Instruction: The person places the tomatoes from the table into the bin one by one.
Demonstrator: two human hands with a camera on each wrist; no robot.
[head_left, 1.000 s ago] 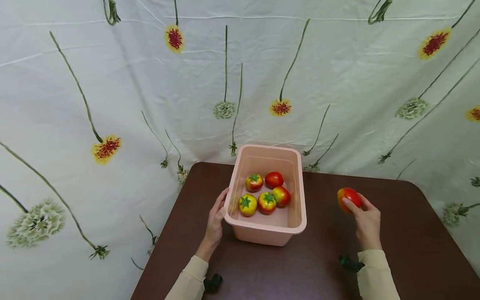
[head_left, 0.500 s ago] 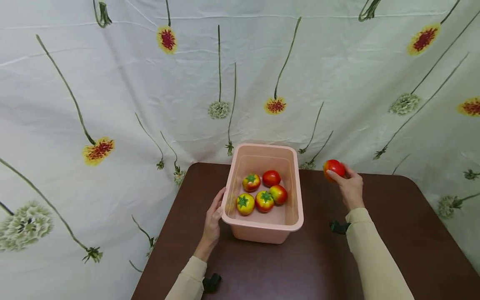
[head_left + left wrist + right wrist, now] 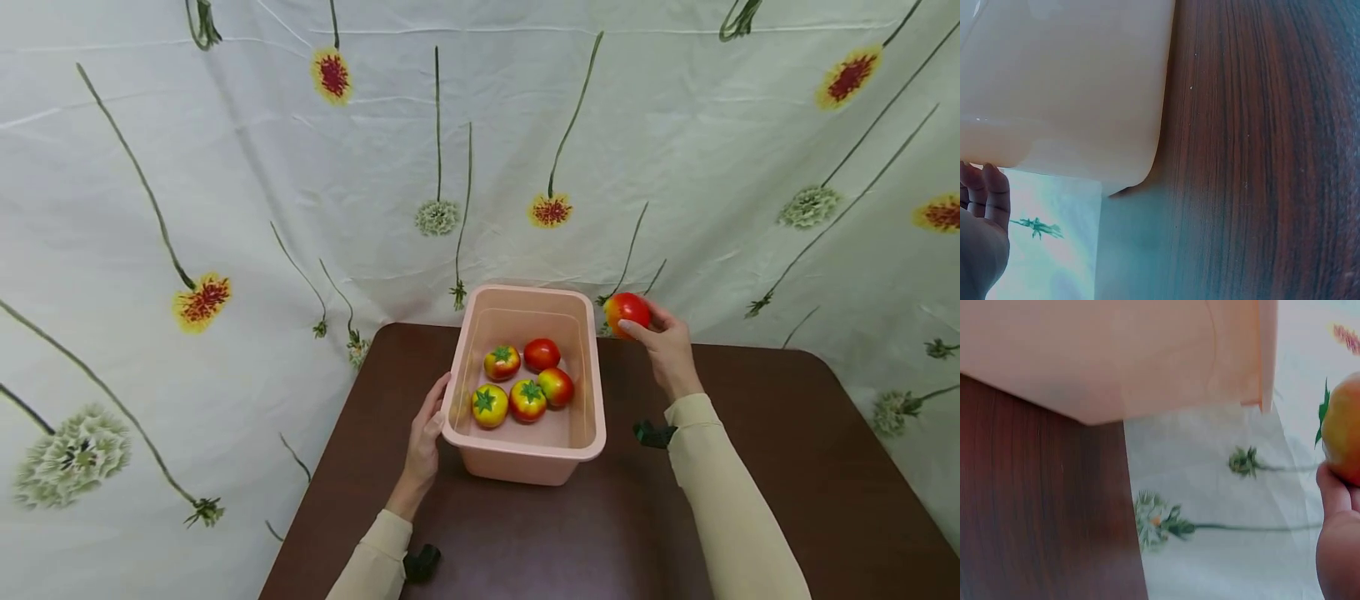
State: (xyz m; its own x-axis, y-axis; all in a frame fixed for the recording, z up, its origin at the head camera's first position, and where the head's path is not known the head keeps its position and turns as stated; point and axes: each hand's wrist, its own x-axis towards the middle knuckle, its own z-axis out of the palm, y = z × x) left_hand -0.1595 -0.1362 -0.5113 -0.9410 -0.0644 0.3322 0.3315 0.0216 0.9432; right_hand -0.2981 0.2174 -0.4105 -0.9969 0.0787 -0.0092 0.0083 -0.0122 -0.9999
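Note:
My right hand holds a red and yellow tomato between thumb and fingers, raised beside the far right corner of a pink plastic bin. A green leafy top shows on this tomato in the right wrist view. Along the bin's left side, my left hand rests with fairly straight fingers against the outside near the rim; its fingertips touch the bin's edge in the left wrist view. Several tomatoes lie inside the bin, among them a yellow one and a red one.
The bin stands on a dark brown wooden table, towards its far edge. Behind the table hangs a pale cloth printed with flowers. Each sleeve has a small black device at the wrist.
My right hand has carried the tomato leftward and away from me, up to the bin's far right corner. The left hand has stayed at the bin's side.

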